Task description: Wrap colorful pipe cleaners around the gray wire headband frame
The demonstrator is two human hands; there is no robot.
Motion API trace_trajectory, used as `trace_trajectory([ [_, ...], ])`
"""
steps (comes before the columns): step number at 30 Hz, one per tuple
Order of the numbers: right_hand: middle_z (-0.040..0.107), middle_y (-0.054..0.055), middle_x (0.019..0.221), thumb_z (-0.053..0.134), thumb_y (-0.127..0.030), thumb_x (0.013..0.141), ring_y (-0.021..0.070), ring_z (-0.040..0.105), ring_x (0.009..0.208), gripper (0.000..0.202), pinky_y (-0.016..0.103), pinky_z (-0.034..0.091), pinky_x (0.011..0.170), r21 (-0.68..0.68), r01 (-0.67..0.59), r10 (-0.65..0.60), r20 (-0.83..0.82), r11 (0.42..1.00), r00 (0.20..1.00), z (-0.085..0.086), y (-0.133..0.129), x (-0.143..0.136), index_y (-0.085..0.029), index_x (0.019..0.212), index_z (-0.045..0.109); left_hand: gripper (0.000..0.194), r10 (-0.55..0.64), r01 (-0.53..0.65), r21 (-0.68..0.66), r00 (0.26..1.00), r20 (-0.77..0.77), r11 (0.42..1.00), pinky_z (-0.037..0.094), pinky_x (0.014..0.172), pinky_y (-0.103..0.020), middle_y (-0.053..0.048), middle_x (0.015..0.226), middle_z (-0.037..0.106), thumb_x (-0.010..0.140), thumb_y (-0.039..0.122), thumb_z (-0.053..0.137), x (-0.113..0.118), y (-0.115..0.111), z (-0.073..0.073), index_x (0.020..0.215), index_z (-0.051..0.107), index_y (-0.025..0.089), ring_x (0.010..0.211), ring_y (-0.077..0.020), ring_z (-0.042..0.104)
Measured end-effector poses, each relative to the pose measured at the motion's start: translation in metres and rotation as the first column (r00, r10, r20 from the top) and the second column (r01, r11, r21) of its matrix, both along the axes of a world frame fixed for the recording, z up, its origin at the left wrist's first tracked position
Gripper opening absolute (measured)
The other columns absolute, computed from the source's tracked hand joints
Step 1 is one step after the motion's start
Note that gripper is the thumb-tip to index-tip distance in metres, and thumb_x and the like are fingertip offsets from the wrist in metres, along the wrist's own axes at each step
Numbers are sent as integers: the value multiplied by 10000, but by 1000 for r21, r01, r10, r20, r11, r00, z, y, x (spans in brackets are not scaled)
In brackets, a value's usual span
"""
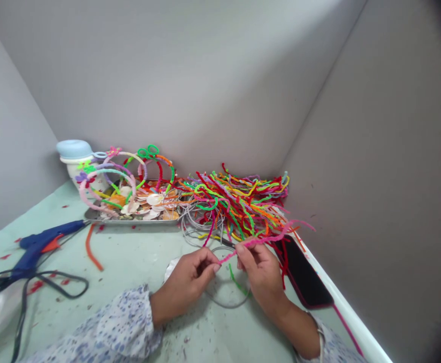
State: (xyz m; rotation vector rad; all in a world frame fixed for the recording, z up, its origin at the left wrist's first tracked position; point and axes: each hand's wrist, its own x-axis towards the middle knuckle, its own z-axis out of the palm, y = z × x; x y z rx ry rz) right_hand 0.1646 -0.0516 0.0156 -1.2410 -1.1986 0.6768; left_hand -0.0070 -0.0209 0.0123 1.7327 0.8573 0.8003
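A pink pipe cleaner (269, 239) stretches between my two hands above the table. My left hand (188, 276) pinches its near end between thumb and fingers. Further along it, my right hand (259, 269) grips the same pipe cleaner, whose free end trails off to the upper right. Below my hands lies a thin grey wire hoop (230, 306), with a short green pipe cleaner (237, 280) on its inner side. Whether the pink piece touches the hoop I cannot tell. Just beyond my hands is a heap of many-coloured pipe cleaners (243, 201), with several coiled wire hoops (194, 222) beside it.
A metal tray (129, 222) of shells stands at the back, with finished-looking wrapped headbands (107, 174) on it. Behind it is a white jar with a blue lid (74, 149). A blue glue gun (35, 252) with a cord lies left, a black phone (306, 275) right.
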Motion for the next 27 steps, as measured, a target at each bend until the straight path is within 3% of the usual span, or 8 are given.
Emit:
trace_trajectory([
  [9, 516, -30, 541, 613, -453, 820, 136, 497, 512, 303, 248, 419, 518, -42, 49, -47, 35, 998, 998, -1, 2, -1, -185, 689, 558, 179, 113, -78, 243, 985, -134, 967, 354, 573, -228, -7, 697, 575, 904, 272, 470, -2, 0, 2, 826, 596, 170, 627, -139, 489],
  [22, 484, -47, 485, 623, -512, 795, 106, 420, 416, 384, 227, 331, 412, -276, 15, -67, -180, 961, 981, 4, 1, -6, -207, 614, 476, 149, 171, -43, 466, 957, -235, 884, 355, 607, -242, -22, 759, 562, 899, 202, 435, -4, 1, 3, 853, 574, 174, 660, -141, 500],
  [25, 489, -43, 479, 609, -502, 810, 104, 425, 415, 390, 226, 330, 416, -293, -25, -46, -232, 956, 972, -1, 4, -5, -206, 598, 468, 143, 187, -75, 447, 959, -213, 892, 346, 612, -248, -16, 753, 549, 896, 207, 447, -3, 1, 2, 854, 578, 169, 654, -137, 480],
  [27, 496, -41, 485, 598, -501, 820, 106, 434, 424, 388, 229, 340, 430, -285, -55, -20, -253, 957, 967, -3, 5, -3, -205, 603, 472, 141, 151, -100, 304, 977, -151, 948, 339, 593, -241, -2, 707, 530, 892, 238, 477, -2, 1, 1, 825, 578, 165, 632, -130, 463],
])
